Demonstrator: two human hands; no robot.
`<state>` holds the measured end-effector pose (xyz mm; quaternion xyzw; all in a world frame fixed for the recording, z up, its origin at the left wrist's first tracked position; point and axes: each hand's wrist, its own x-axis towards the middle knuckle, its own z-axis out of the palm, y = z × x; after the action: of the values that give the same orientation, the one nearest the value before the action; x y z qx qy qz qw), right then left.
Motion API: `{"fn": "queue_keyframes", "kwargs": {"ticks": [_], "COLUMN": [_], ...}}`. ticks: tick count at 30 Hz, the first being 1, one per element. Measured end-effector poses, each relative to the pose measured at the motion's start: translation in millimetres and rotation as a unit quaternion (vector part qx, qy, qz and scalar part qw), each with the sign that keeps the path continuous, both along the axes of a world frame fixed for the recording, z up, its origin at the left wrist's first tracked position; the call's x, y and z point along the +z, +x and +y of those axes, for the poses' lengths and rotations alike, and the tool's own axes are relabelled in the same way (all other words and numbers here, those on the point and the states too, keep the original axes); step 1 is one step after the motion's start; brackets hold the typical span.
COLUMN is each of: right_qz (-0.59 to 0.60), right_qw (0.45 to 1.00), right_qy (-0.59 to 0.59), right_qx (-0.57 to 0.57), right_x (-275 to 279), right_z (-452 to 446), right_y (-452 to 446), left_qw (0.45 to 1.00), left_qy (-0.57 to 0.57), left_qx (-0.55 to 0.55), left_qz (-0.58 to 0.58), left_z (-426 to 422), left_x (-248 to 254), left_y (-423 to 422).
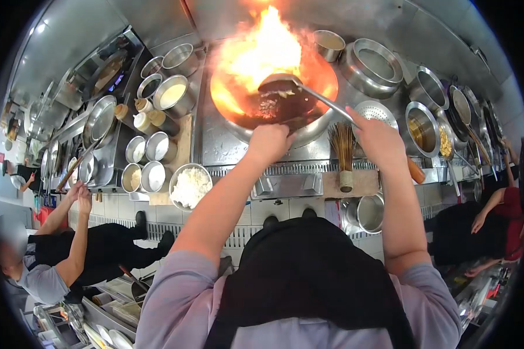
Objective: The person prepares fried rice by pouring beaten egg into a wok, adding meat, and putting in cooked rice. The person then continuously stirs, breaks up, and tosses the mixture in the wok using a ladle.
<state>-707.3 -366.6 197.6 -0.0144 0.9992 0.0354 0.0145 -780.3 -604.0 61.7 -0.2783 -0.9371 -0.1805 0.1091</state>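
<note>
My left hand [271, 143] is closed at the near edge of a wok [247, 120]; its exact hold is partly hidden by the fingers. A tall flame [268, 49] rises from the wok and spreads along its inside. In my right hand [379, 138] is the long handle of a ladle [323, 100], gripped near its end. The ladle's dark bowl hangs tilted over the wok, with pale bits of food at its lip. Small pieces of food [268, 107] lie in the wok, too small to name. Just below my right hand is a bamboo brush [343, 145].
A bowl of rice [190, 186], seasoning tins [161, 146] and squeeze bottles [142, 122] stand to the left. On the right are a perforated strainer [376, 113], a pot of oil [422, 129] and a large pot [372, 67]. Co-workers stand at left [93, 250] and right [468, 232].
</note>
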Motion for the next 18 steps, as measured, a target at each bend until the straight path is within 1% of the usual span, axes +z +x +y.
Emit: {"fn": "queue_keyframes", "kwargs": {"ticks": [2,6,8,11,15,17,18], "right_qz": [-0.021,-0.047,-0.070,-0.074,-0.064,-0.050,-0.050], "right_qw": [0.999,0.999,0.997,0.996,0.997,0.997,0.997], "right_qy": [-0.024,0.001,-0.035,-0.040,-0.043,-0.050,-0.050], "right_qx": [0.021,0.015,0.004,0.009,0.020,0.042,0.042], "right_x": [4.0,-5.1,-2.6,0.8,2.2,1.7,4.4], "right_z": [5.1,6.3,2.9,-0.1,1.2,2.4,2.3], "right_y": [6.2,15.4,18.1,21.2,15.8,13.4,14.4], "left_qw": [1.000,1.000,1.000,1.000,1.000,0.998,0.998], "left_qy": [0.001,-0.014,0.010,-0.010,0.004,-0.012,-0.012], "left_qx": [0.010,-0.016,0.026,0.024,0.022,0.021,0.022], "left_qz": [-0.021,0.009,0.010,0.001,0.008,-0.054,-0.054], "left_z": [0.1,0.5,5.8,9.1,6.8,6.3,6.1], "left_x": [0.9,-6.6,-3.6,-0.8,-0.1,5.0,6.2], "left_y": [-18.3,-19.9,-18.8,-11.7,-11.6,-12.9,-11.3]}}
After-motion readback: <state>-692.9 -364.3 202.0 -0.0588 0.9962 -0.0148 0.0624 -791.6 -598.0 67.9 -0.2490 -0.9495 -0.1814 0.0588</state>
